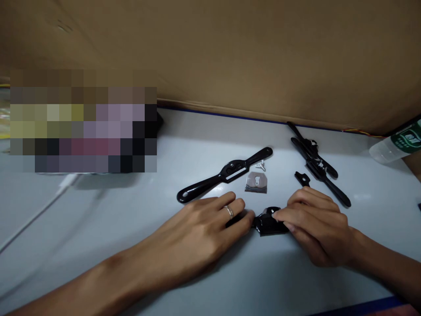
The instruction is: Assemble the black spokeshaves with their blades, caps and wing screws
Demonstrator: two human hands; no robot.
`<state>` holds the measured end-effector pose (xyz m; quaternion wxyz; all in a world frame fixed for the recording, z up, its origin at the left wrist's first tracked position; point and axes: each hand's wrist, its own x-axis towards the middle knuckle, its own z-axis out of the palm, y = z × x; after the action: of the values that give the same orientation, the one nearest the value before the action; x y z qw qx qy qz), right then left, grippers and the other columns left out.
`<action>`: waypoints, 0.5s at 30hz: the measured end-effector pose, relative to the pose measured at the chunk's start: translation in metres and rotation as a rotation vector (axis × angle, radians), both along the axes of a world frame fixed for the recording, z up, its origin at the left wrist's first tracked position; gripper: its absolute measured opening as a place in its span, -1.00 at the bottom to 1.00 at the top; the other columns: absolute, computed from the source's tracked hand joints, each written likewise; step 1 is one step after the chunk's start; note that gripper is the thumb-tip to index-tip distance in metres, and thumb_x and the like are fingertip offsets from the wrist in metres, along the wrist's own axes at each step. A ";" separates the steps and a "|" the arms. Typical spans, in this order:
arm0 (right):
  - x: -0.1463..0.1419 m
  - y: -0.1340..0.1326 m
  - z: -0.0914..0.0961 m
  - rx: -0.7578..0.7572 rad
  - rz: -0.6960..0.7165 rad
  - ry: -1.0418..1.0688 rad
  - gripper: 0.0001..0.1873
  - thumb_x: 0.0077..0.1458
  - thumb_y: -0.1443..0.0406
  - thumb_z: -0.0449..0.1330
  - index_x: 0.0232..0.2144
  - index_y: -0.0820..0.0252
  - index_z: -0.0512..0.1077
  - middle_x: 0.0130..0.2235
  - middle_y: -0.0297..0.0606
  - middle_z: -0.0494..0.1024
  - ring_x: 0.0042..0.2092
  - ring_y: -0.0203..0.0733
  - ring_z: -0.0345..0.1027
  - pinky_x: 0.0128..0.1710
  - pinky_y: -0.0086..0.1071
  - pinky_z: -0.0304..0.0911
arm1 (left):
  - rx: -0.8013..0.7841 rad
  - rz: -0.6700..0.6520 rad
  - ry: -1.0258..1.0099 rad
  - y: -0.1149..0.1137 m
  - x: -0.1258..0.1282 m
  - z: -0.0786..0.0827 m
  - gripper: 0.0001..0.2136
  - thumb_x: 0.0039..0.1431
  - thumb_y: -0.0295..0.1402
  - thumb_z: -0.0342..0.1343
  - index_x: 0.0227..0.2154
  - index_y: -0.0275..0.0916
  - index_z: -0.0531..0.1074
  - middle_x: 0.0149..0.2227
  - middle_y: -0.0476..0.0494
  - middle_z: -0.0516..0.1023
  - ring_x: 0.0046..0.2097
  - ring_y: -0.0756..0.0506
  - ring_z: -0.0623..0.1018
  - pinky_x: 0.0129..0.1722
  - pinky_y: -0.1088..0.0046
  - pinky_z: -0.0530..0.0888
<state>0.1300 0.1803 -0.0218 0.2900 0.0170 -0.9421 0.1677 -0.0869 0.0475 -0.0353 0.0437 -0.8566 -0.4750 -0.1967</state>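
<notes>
A black spokeshave (270, 224) lies low over the table in front of me. Its left handle is under the curled fingers of my left hand (210, 226), which wears a ring and grips it. The closed fingers of my right hand (317, 226) press on its middle and right side; they cover the right handle, and any small part between the fingertips is hidden. Just beyond are a bare black spokeshave body (233, 171), a metal blade (256, 182) with a keyhole slot, and small silver screws (261, 165). A black cap piece (301, 178) sits behind my right hand.
Two black spokeshaves (320, 169) lie crossed at the back right. A clear bottle (391, 147) with a green label rests at the right edge. A brown cardboard wall (230, 57) closes off the back. At left, a white cable (39, 210) runs from a blurred-out area.
</notes>
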 end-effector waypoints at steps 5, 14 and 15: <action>0.001 -0.003 0.001 -0.020 -0.012 -0.009 -0.78 0.20 0.50 0.01 -0.23 0.33 0.45 -0.48 -0.24 0.47 -0.40 -0.20 0.28 -0.42 -0.29 0.20 | 0.015 0.004 -0.001 0.002 0.001 0.002 -0.71 0.40 -0.57 -0.20 -0.13 -0.36 0.45 -0.31 -0.16 0.50 -0.33 -0.12 0.46 -0.43 0.35 0.40; -0.001 -0.008 0.004 -0.100 -0.062 -0.038 -0.79 0.26 0.52 0.02 -0.24 0.35 0.46 -0.43 -0.18 0.55 -0.38 -0.22 0.32 -0.39 -0.29 0.21 | -0.012 0.010 -0.013 0.000 0.001 0.002 -0.73 0.36 -0.59 -0.17 -0.13 -0.34 0.44 -0.33 -0.13 0.48 -0.34 -0.13 0.45 -0.43 0.33 0.42; -0.001 -0.008 0.004 -0.105 -0.064 -0.040 -0.79 0.26 0.52 0.02 -0.24 0.35 0.46 -0.43 -0.18 0.55 -0.38 -0.22 0.32 -0.39 -0.29 0.21 | -0.009 0.010 -0.012 0.000 0.001 0.002 -0.74 0.36 -0.59 -0.17 -0.14 -0.34 0.44 -0.32 -0.13 0.48 -0.34 -0.13 0.46 -0.43 0.33 0.42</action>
<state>0.1294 0.1725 -0.0182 0.2766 -0.0316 -0.9376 0.2081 -0.0855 0.0477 -0.0333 0.0377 -0.8533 -0.4803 -0.1996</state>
